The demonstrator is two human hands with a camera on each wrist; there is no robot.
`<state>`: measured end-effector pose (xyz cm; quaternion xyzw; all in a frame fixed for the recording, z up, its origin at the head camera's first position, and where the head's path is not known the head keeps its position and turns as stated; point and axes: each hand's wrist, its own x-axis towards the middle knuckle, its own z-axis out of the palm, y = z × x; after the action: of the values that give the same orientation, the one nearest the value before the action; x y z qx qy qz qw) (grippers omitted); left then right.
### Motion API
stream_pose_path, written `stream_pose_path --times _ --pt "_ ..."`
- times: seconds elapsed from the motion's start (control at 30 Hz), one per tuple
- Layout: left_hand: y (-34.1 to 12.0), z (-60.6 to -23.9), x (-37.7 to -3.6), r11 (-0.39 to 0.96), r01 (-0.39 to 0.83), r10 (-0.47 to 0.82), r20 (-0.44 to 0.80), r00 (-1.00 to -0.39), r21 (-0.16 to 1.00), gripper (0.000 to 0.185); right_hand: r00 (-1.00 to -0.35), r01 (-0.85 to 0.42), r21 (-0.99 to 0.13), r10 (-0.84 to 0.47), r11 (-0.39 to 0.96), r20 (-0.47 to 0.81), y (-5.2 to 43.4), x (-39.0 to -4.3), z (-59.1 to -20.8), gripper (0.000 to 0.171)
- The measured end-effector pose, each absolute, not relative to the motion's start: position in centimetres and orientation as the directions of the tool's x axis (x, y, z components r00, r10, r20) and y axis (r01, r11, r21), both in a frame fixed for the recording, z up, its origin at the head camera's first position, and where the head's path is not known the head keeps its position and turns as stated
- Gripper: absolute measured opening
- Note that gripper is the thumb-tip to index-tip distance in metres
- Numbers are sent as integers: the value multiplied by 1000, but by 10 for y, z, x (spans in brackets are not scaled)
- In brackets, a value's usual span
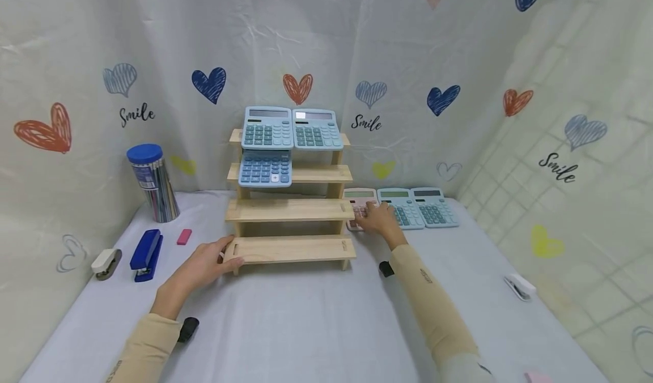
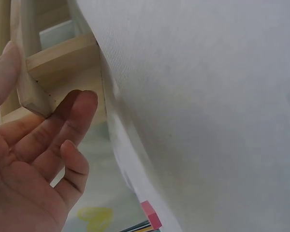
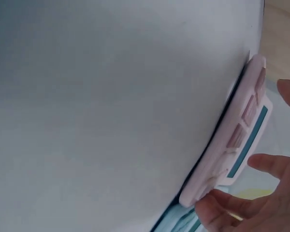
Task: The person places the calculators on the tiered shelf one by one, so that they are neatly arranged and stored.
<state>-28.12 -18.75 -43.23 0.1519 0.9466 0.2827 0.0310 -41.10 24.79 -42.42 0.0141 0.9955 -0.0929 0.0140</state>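
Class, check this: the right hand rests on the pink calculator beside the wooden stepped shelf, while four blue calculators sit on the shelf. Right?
Not quite. The head view shows three blue calculators on the wooden stepped shelf, not four. The right hand does rest on the pink calculator.

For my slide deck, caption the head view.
Left hand steadies wooden shelf; right hand reaches pink calculator.

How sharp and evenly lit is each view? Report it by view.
Head view: soft even light, wide-angle bending at the edges, glare on one blue calculator. Left wrist view: left hand and wooden shelf reasonably sharp. Right wrist view: pink calculator slightly soft, the tablecloth a featureless grey.
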Motion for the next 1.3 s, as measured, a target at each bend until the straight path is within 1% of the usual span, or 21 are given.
stream_pose_path --times 0.17,0.47,0.67,0.9,1.07,1.23,1.3 --pt "-187 -433 -281 795 256 296 17 -955 550 82 -998 47 -189 38 981 -49 243 -416 -423 81" --pt "-187 -432 -281 793 241 289 3 -957 560 83 -992 96 -194 78 976 -102 235 -414 -416 81" --pt "-189 -430 -281 797 238 280 10 -960 555 82 -984 106 -157 80 982 -160 223 -418 -410 91" --pt "-187 -431 -283 792 259 298 19 -954 554 82 -974 149 -137 121 979 -193 222 -417 -414 101" --pt "-186 -432 -282 789 253 296 16 -955 560 82 -977 140 -141 114 980 -178 225 -415 -419 99" --pt "-186 -431 -282 791 239 290 -1 -957 563 83 -987 104 -149 83 983 -140 227 -413 -420 86" --pt "-187 -431 -282 794 235 286 -4 -958 560 84 -990 85 -166 65 982 -121 228 -412 -418 86"
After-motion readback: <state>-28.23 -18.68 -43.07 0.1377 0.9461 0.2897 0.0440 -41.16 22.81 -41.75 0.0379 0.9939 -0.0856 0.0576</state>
